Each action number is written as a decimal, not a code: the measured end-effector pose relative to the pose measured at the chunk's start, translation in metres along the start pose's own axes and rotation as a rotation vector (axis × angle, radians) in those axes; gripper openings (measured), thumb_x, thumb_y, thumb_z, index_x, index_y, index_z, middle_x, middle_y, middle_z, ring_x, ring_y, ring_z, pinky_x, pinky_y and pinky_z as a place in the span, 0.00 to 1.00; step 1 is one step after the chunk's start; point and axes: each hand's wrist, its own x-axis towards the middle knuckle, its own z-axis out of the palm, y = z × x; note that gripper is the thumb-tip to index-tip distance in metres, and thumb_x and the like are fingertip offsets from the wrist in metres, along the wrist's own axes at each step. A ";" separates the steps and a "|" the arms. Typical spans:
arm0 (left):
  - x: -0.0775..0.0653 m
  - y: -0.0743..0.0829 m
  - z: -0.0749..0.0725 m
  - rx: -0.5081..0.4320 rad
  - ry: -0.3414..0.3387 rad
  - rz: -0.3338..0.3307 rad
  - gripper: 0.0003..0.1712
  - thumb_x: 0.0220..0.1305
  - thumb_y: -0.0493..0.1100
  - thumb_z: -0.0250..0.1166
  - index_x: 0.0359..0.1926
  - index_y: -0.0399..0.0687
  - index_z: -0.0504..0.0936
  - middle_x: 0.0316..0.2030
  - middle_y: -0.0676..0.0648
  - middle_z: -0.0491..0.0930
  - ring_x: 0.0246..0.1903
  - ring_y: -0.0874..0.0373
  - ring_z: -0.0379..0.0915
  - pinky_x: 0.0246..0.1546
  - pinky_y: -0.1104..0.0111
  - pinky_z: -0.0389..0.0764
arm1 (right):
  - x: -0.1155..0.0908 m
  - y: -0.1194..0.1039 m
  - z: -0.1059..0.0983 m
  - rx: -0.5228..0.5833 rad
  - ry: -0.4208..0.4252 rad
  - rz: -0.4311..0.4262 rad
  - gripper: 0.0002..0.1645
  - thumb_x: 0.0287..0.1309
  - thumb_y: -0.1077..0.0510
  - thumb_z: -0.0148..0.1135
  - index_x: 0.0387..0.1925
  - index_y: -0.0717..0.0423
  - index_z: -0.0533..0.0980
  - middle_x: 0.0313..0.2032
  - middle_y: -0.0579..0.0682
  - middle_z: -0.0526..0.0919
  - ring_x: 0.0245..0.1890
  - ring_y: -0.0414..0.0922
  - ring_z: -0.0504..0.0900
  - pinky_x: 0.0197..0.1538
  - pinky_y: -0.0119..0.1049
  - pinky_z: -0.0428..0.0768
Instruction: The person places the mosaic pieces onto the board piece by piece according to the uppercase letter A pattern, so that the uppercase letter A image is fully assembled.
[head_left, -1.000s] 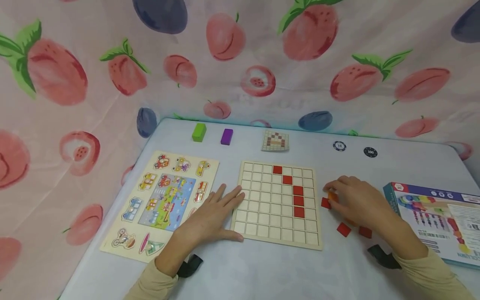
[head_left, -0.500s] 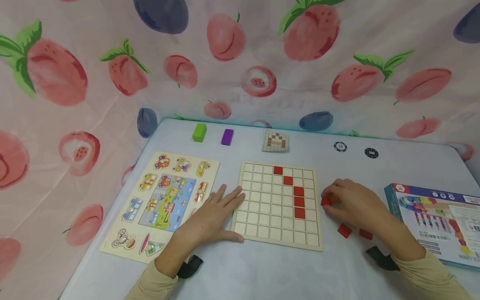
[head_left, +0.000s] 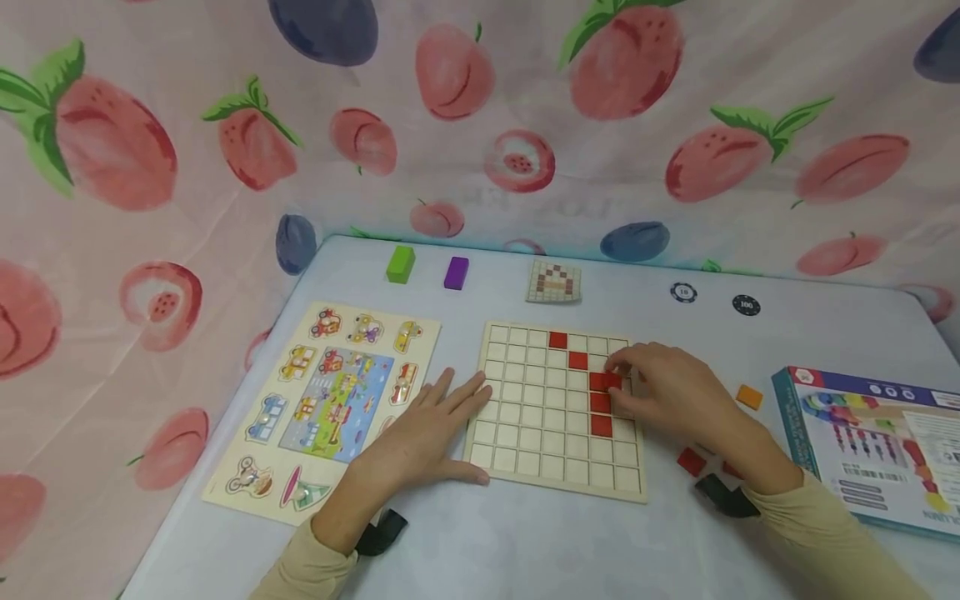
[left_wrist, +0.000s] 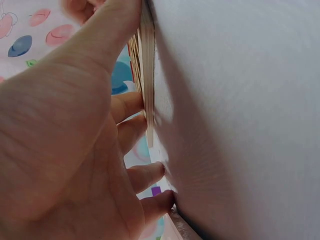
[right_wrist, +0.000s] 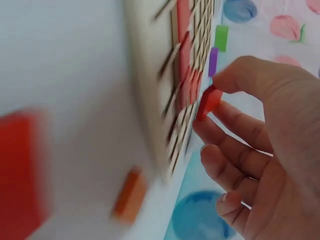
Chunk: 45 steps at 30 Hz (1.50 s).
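A wooden grid board [head_left: 517, 412] lies mid-table, with several red square tiles [head_left: 601, 425] set in its cells. My right hand [head_left: 675, 392] is over the board's right edge and pinches a red tile [right_wrist: 209, 101] between thumb and fingertips. In the head view that tile overlaps the cell right of the red column. My left hand [head_left: 420, 429] lies with spread, straight fingers at the board's left edge; its fingertips and thumb touch the frame, as the left wrist view also shows.
Loose red tiles [head_left: 691, 461] and an orange tile [head_left: 749, 397] lie right of the board, near a boxed set [head_left: 877, 450]. A vehicle puzzle [head_left: 300, 483] is at left. Behind stand a green block [head_left: 401, 264], a purple block [head_left: 456, 273], a pattern card [head_left: 553, 282] and two chips [head_left: 746, 305].
My right hand has picked a red tile from the loose ones and carried it left over the board. The orange tile now lies uncovered on the table. My left hand has stayed put.
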 end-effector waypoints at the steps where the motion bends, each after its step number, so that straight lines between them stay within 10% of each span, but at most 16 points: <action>1: 0.000 0.000 0.000 0.000 0.001 0.001 0.66 0.55 0.72 0.76 0.85 0.54 0.56 0.88 0.51 0.47 0.86 0.34 0.37 0.84 0.37 0.53 | 0.007 -0.004 0.001 -0.002 0.002 -0.009 0.19 0.61 0.49 0.75 0.52 0.49 0.86 0.42 0.45 0.89 0.36 0.42 0.79 0.39 0.39 0.82; 12: 0.005 0.003 0.003 -0.011 -0.007 0.003 0.66 0.55 0.72 0.77 0.86 0.56 0.56 0.88 0.53 0.46 0.87 0.36 0.36 0.85 0.38 0.51 | 0.067 -0.049 0.020 -0.111 -0.012 -0.177 0.18 0.63 0.48 0.75 0.51 0.49 0.86 0.38 0.46 0.89 0.38 0.45 0.82 0.46 0.46 0.85; 24: 0.007 0.007 0.000 -0.014 -0.016 0.005 0.66 0.55 0.72 0.77 0.86 0.56 0.56 0.88 0.53 0.46 0.87 0.37 0.36 0.85 0.39 0.50 | 0.073 -0.047 0.022 -0.171 0.021 -0.198 0.06 0.64 0.50 0.75 0.39 0.45 0.88 0.38 0.45 0.89 0.40 0.47 0.82 0.46 0.46 0.84; 35: 0.005 0.004 0.005 -0.017 -0.005 -0.004 0.65 0.55 0.72 0.77 0.85 0.56 0.57 0.87 0.53 0.47 0.87 0.36 0.37 0.85 0.39 0.51 | 0.060 -0.041 0.019 -0.105 0.028 -0.220 0.11 0.64 0.53 0.74 0.47 0.48 0.90 0.46 0.47 0.92 0.47 0.49 0.86 0.55 0.50 0.86; 45: 0.001 -0.001 0.003 -0.014 0.007 -0.012 0.65 0.55 0.72 0.76 0.85 0.55 0.57 0.87 0.52 0.47 0.86 0.35 0.37 0.85 0.38 0.51 | -0.005 -0.001 -0.004 -0.089 -0.011 -0.005 0.16 0.64 0.51 0.75 0.53 0.46 0.88 0.54 0.52 0.90 0.57 0.56 0.84 0.61 0.60 0.83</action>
